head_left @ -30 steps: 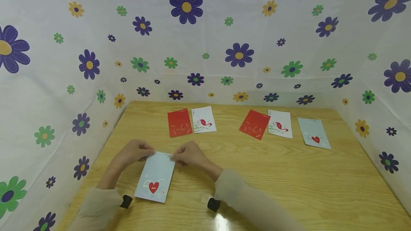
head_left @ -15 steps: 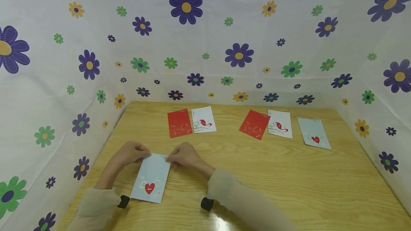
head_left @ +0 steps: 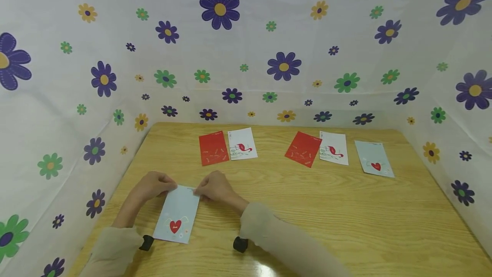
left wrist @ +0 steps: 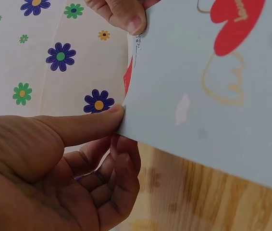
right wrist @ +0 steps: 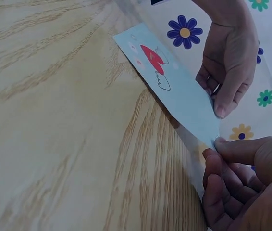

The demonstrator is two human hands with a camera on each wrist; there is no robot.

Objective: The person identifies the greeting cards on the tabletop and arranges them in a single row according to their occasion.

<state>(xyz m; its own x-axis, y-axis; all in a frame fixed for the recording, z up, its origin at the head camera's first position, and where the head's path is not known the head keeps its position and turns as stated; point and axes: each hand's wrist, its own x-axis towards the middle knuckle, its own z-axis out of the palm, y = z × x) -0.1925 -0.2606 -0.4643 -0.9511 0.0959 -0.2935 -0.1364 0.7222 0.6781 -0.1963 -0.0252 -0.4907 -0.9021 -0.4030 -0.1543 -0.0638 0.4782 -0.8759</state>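
A pale blue card [head_left: 178,213] with a red winged heart is held at its two far corners, at the left front of the wooden table. My left hand [head_left: 154,185] pinches the far left corner between thumb and fingers; the left wrist view shows the thumb on the printed face of the card [left wrist: 174,86]. At the far right corner my right hand [head_left: 217,188] pinches the card too. In the right wrist view the card [right wrist: 174,84] slants, its held end raised off the table.
Along the back of the table [head_left: 307,208] lie a red card [head_left: 213,148] and a flamingo card [head_left: 242,143]. Further right, another red card [head_left: 303,149] touches a second flamingo card [head_left: 334,148], with a matching blue heart card [head_left: 374,159] beside them. Flowered cloth [head_left: 253,46] walls the table.
Both hands have shifted slightly left with the blue card pinched between them. The cards at the back have not moved on the table; the head view has turned a little.
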